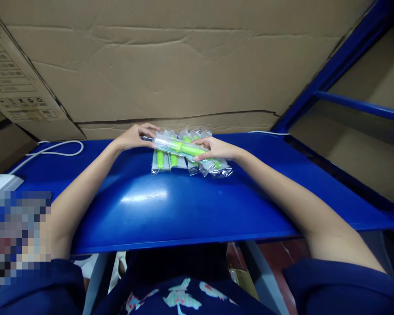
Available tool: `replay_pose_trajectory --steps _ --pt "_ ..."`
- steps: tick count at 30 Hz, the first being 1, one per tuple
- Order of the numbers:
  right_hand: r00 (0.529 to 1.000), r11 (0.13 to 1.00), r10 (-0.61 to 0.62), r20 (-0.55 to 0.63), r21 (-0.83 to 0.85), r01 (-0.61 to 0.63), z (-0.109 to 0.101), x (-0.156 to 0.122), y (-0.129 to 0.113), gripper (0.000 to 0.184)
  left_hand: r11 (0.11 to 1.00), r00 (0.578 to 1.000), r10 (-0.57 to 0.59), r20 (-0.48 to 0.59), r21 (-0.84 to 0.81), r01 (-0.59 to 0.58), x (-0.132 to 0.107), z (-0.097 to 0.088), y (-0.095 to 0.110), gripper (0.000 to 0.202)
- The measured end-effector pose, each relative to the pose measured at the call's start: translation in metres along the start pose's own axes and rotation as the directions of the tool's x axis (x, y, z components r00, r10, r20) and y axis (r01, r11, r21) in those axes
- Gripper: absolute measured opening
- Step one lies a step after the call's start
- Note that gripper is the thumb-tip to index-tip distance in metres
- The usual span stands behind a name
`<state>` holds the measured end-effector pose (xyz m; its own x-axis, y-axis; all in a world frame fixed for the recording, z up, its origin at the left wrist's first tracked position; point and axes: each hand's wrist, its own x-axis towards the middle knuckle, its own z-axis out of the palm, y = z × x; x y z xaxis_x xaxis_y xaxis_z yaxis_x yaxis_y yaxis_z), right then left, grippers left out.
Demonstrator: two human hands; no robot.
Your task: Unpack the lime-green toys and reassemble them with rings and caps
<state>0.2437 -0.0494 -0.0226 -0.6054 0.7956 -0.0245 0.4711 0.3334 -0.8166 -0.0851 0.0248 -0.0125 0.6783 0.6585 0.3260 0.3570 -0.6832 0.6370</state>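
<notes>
Near the back of the blue table, a clear plastic packet with a bright green stick-like item inside lies crosswise over several similar packets. My right hand grips the right end of this top packet between thumb and fingers. At its left end is my left hand, with curved fingers and the thumb at the wrapper's edge. Whether the left fingers pinch the wrapper is hard to make out. The packets underneath lie side by side, green parts pointing toward me. What exactly the green items are cannot be told through the plastic.
A cardboard wall rises behind the blue table. To the left, a white device sits with a white cable. A blue metal frame borders the right side.
</notes>
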Motion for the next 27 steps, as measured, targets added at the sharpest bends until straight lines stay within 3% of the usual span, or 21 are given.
replay_pose_trajectory --steps 7,10,14,18,20,23,25,27 --pt "1.0 0.999 -0.023 -0.015 -0.024 0.022 -0.002 -0.004 0.001 0.058 0.992 0.991 -0.01 -0.131 -0.129 -0.007 0.0 0.012 0.003 0.04" --pt "1.0 1.0 -0.019 -0.022 -0.012 0.019 0.001 -0.004 0.0 0.056 0.983 0.964 -0.053 -0.262 -0.185 0.004 0.0 0.008 0.002 0.044" --pt "0.997 0.997 0.059 -0.044 -0.05 -0.061 -0.001 -0.009 -0.011 0.048 0.965 0.842 -0.183 -0.507 -0.256 0.055 -0.002 -0.014 -0.007 0.045" --pt "0.973 0.969 0.214 -0.091 -0.104 -0.223 -0.022 -0.024 -0.022 0.045 0.932 0.721 -0.315 -0.617 -0.346 0.111 -0.01 -0.041 -0.026 0.054" --pt "0.943 0.947 0.289 -0.165 -0.093 -0.307 -0.038 -0.036 -0.021 0.044 0.88 0.68 -0.428 -0.595 -0.446 0.164 -0.014 -0.047 -0.038 0.056" --pt "0.857 0.904 0.387 -0.341 -0.042 -0.425 -0.059 -0.057 -0.01 0.045 0.737 0.654 -0.632 -0.416 -0.585 0.34 -0.018 -0.042 -0.051 0.049" --pt "0.798 0.86 0.413 -0.44 -0.1 -0.5 -0.068 -0.072 0.003 0.043 0.67 0.62 -0.712 -0.329 -0.582 0.46 -0.018 -0.031 -0.057 0.043" --pt "0.726 0.766 0.482 -0.491 -0.165 -0.621 -0.074 -0.083 0.018 0.039 0.666 0.599 -0.732 -0.323 -0.524 0.531 -0.018 -0.02 -0.062 0.037"
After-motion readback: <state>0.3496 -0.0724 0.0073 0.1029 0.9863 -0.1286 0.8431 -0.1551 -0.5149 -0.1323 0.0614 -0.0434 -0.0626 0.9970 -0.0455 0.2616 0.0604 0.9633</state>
